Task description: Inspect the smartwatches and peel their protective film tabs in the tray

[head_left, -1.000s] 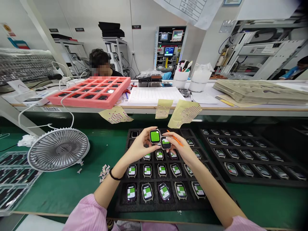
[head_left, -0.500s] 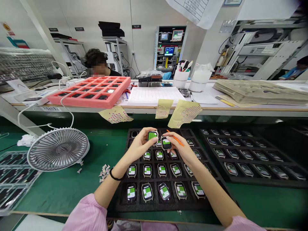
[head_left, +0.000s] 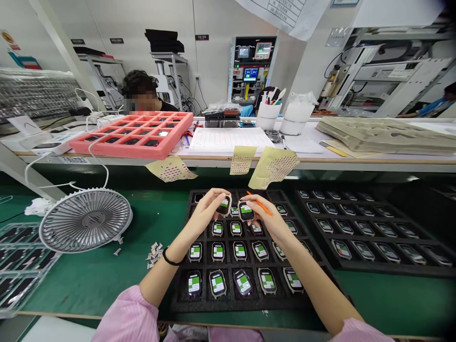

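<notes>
Above the back rows of a black foam tray [head_left: 228,304], each of my hands grips a smartwatch body without a strap. My left hand [head_left: 207,209] is closed on a smartwatch [head_left: 224,204] with its thumb at the lit green and white screen. In my right hand [head_left: 265,213] is another smartwatch [head_left: 246,211], held by its edges, screen facing up. An orange pen-like stick [head_left: 260,204] is also tucked in the right hand's fingers. Rows of lit watches [head_left: 240,251] lie in the tray's compartments below; my forearms hide some.
A second black tray of watches [head_left: 365,229] sits right. At left are a grey fan [head_left: 87,221], small loose pieces [head_left: 154,254] and a clear tray [head_left: 24,266]. A shelf edge with yellow sticker sheets [head_left: 274,166] and a pink foam tray [head_left: 171,142] runs behind. A person [head_left: 142,92] sits beyond.
The watch in my left hand has tilted, and its thumb has shifted up over the screen. My right hand and its watch stay nearly in place.
</notes>
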The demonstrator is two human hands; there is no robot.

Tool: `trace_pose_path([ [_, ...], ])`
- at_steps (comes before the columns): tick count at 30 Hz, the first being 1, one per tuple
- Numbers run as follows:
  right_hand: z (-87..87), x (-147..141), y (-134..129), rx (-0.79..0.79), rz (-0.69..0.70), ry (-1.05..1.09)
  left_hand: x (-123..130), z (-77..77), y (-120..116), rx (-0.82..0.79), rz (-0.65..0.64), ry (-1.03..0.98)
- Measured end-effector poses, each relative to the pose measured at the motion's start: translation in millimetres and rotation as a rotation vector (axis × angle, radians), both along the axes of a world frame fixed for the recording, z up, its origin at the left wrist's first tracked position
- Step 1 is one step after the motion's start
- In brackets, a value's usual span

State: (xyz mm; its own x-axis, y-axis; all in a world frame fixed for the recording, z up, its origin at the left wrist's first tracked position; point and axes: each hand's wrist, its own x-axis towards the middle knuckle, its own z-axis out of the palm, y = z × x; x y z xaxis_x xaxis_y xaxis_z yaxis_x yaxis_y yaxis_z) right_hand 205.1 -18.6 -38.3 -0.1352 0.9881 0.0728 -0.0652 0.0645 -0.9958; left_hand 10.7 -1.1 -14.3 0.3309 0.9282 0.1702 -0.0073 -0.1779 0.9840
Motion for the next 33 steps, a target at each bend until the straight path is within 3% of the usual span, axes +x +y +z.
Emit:
trace_pose_path([
  [6,-2.4,-0.4,0.9,-0.006,0.023,-0.008,-1.6,-5.7,-3.2,0.165,-0.141,0.144],
  [12,-4.5,-3.8,-0.3,-0.003,0.009,-0.049,5.7,-13.0,-7.3,0.495,-0.001,0.446],
  [15,-3.7,-6.5,-2.7,-0.005,-0.012,-0.055,8.5,-16.2,-4.1,0.623,0.026,0.505],
  [22,-10.9,-6.7,-0.1,-0.019,0.011,-0.123,6.6,-21.5,0.6,0.659,-0.099,0.613],
  [28,-12.7,-7.8,-5.1,0.076,0.049,-0.371,8.5,-25.2,-1.8,0.683,-0.03,0.767],
  [33,1.4,-6.6,-11.5,0.072,0.144,-0.184,5.8,-19.0,-1.0,0.792,0.039,0.561],
])
